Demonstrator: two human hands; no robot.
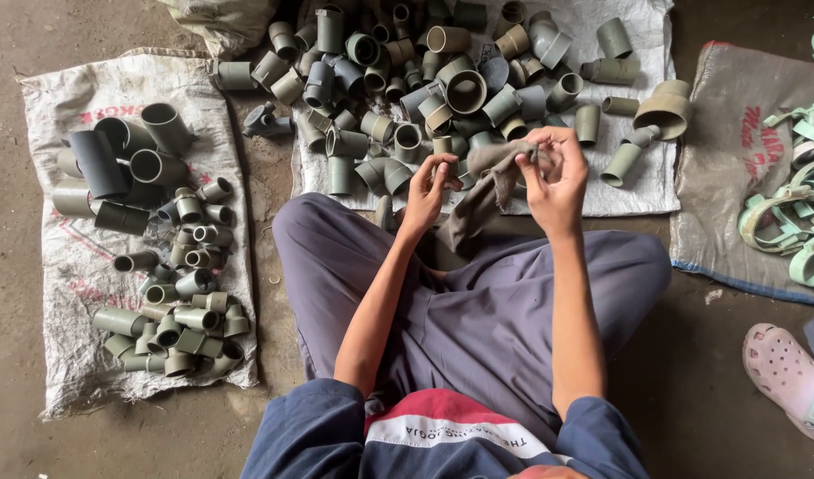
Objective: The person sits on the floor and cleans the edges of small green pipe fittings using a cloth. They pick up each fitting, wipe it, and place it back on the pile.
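Observation:
I sit cross-legged on the floor and hold a dirty brown-grey rag (487, 191) up in front of me with both hands. My right hand (556, 173) pinches the top of the rag, fingers curled around a bunched part. My left hand (427, 186) grips the rag's left edge, and the rest of the cloth hangs down toward my lap. Whether a small fitting is wrapped inside the cloth cannot be seen. Just beyond my hands lies a heap of grey plastic pipe fittings (424, 80) on a white woven sack (637, 191).
Another white sack (78, 266) on my left holds more grey couplings and larger sleeves (172, 266). A grey sack (735, 177) on the right carries pale green pipe clamps (797, 204). A pink clog on someone's foot (784, 368) sits at lower right.

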